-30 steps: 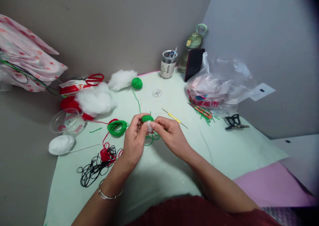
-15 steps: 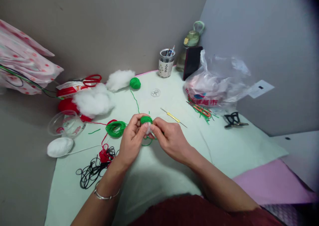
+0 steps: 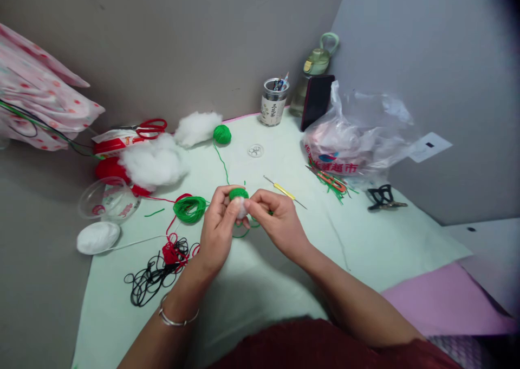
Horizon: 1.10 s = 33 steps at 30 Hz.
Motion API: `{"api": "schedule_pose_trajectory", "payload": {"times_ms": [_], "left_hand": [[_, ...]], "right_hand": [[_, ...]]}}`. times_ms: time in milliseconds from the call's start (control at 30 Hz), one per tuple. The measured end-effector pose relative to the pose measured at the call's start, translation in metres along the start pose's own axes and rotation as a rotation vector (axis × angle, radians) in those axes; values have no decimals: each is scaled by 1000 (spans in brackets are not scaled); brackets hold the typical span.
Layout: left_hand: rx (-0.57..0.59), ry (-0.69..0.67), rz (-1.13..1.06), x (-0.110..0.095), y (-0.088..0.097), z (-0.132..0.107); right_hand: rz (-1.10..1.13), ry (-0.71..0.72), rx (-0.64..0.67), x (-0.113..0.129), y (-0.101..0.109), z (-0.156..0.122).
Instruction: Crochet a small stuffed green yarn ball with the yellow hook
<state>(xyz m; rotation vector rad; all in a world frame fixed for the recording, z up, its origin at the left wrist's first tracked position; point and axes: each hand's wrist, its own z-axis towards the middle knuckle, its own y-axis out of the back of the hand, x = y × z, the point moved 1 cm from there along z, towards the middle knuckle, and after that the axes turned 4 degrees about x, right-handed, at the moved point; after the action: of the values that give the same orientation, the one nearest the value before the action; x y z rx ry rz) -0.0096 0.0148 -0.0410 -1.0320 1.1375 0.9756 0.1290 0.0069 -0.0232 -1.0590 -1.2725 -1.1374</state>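
Between my hands, over the middle of the table, is a small green crocheted piece with white stuffing showing at its near side. My left hand is wrapped round the piece from the left, thumb on the stuffing. The fingers of my right hand are pinched at the stuffing's right edge. Green yarn hangs below the piece. Beyond my right hand lies a yellow-handled crochet hook. A loose coil of green yarn rests left of my left hand.
At the left are fluffy stuffing, a clear plastic tub, white yarn and tangled black cord. Red-handled scissors lie behind. A green yarn ball, pen can, plastic bag and orange snips stand farther back.
My right fingers have shifted slightly on the stuffing, and more white shows between my hands. The left hand keeps its hold on the green piece. The view has moved slightly.
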Motion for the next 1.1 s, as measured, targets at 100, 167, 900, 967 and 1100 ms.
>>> {"api": "schedule_pose_trajectory", "payload": {"times_ms": [100,167,900,967,1100], "left_hand": [[53,17,-12,-6,0,0],[73,28,0,-8,2,2],[122,104,-65,-8,1,0],[158,82,-38,-9,3,0],[121,70,69,-9,5,0]], "right_hand": [[-56,-2,-30,2,4,-2],[-112,48,16,4,6,-3],[-82,6,-20,1,4,-3],[-121,36,3,5,7,-3],[-242,109,116,14,10,-7]]}}
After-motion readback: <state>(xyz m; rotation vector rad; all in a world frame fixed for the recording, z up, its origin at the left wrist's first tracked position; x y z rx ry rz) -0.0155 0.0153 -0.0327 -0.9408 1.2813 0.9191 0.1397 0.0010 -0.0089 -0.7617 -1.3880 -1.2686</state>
